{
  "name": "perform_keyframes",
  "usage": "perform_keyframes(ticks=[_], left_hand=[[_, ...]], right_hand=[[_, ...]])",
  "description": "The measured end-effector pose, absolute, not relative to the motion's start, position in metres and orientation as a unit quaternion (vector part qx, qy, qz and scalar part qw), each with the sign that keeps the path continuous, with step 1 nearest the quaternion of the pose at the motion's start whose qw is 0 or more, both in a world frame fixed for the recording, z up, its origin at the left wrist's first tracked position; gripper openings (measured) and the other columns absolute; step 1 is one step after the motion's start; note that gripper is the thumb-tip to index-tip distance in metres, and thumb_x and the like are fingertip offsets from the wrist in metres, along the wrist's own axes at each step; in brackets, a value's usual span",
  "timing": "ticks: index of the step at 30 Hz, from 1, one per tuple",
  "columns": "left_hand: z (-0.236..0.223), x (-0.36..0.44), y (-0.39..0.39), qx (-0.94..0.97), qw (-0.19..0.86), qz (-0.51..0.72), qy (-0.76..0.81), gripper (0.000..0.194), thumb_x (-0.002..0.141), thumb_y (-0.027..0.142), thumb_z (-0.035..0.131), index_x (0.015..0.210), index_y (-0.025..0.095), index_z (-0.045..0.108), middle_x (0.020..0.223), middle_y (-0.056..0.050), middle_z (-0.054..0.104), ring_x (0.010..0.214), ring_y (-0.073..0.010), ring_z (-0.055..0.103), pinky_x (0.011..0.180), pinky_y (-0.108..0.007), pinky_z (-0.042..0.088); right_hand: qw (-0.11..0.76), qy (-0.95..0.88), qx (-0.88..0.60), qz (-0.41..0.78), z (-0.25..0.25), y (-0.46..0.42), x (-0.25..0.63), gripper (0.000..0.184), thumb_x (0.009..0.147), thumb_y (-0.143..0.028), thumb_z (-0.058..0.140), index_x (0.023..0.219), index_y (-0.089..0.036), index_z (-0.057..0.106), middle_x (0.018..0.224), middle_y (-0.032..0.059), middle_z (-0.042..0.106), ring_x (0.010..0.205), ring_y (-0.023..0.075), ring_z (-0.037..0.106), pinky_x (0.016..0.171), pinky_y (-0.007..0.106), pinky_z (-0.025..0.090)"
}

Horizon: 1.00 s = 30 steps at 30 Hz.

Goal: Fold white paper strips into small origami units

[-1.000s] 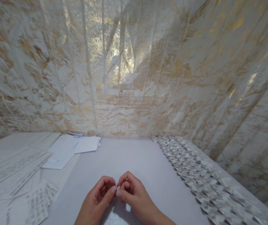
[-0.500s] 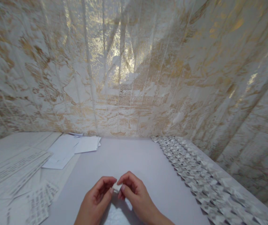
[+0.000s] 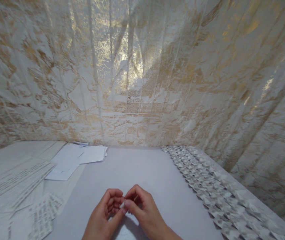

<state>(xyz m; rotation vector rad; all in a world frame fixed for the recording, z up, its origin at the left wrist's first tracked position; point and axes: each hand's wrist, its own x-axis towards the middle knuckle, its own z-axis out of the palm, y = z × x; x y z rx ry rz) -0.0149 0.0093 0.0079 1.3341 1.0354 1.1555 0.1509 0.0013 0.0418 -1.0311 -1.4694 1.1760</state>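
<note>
Low in the middle of the head view, a small white piece of paper (image 3: pixel 123 204) is pinched between my two hands, mostly covered by the fingers. My left hand (image 3: pixel 107 210) has its thumb and curled fingers closed on the paper's left side. From the right, my right hand (image 3: pixel 142 207) grips it with thumb and index finger. The thumbs nearly meet in front of the paper. Both hands are just above a pale table (image 3: pixel 132 166), where their shadow falls.
Many small folded paper pieces (image 3: pixel 207 186) stand in rows along the table's right side. White paper sheets (image 3: pixel 65 160) lie at the back left, with printed pages (image 3: pixel 15 183) and cut printed strips (image 3: pixel 42 213) nearer. A gold-patterned curtain (image 3: pixel 132 116) hangs behind the table.
The hands have drawn closer together, thumbs now almost touching. Less of the small paper shows between the fingers. Everything else on the table is the same.
</note>
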Motion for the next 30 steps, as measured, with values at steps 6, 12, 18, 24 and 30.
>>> perform_keyframes(ticks=[6, 12, 18, 24, 30], left_hand=[[0.023, -0.01, 0.0, 0.646, 0.454, 0.429, 0.44, 0.032, 0.09, 0.054, 0.063, 0.082, 0.024, 0.065, 0.076, 0.002, 0.062, 0.072, -0.0195, 0.059, 0.07, -0.028, 0.046], [0.038, -0.009, -0.008, 0.672, 0.402, 0.435, 0.444, 0.038, 0.093, 0.052, 0.058, 0.067, 0.025, 0.057, 0.073, 0.002, 0.057, 0.072, -0.0198, 0.055, 0.071, -0.027, 0.041], [0.043, -0.009, -0.011, 0.647, 0.438, 0.439, 0.445, 0.045, 0.087, 0.059, 0.063, 0.061, 0.025, 0.051, 0.069, 0.003, 0.053, 0.069, -0.0196, 0.052, 0.07, -0.027, 0.039], [0.035, -0.005, -0.008, 0.631, 0.452, 0.433, 0.458, 0.034, 0.083, 0.051, 0.068, 0.064, 0.024, 0.06, 0.067, 0.004, 0.055, 0.067, -0.0193, 0.054, 0.066, -0.028, 0.04], [0.036, -0.004, -0.006, 0.631, 0.434, 0.471, 0.438, 0.008, 0.078, 0.029, 0.065, 0.085, 0.027, 0.066, 0.082, 0.001, 0.069, 0.082, -0.0223, 0.066, 0.079, -0.029, 0.049]], right_hand=[[0.528, -0.583, -0.409, 0.461, 0.045, 0.0, 0.151, 0.028, 0.082, -0.043, 0.074, 0.07, -0.019, 0.064, 0.07, -0.0003, 0.058, 0.069, 0.0169, 0.05, 0.069, 0.03, 0.039], [0.522, -0.566, -0.397, 0.499, 0.044, 0.002, 0.149, 0.031, 0.08, -0.046, 0.075, 0.071, -0.02, 0.062, 0.071, -0.0011, 0.054, 0.068, 0.016, 0.047, 0.066, 0.03, 0.035], [0.494, -0.613, -0.42, 0.451, 0.049, -0.001, 0.151, 0.03, 0.084, -0.041, 0.069, 0.066, -0.019, 0.06, 0.065, -0.0024, 0.052, 0.065, 0.0149, 0.044, 0.064, 0.028, 0.034], [0.486, -0.571, -0.434, 0.499, 0.04, 0.006, 0.153, 0.035, 0.081, -0.047, 0.073, 0.067, -0.018, 0.061, 0.06, -0.0041, 0.05, 0.06, 0.0126, 0.044, 0.06, 0.026, 0.036], [0.47, -0.54, -0.451, 0.534, 0.033, 0.016, 0.16, 0.042, 0.075, -0.054, 0.079, 0.067, -0.015, 0.064, 0.061, -0.0014, 0.055, 0.059, 0.0129, 0.048, 0.058, 0.026, 0.038]])
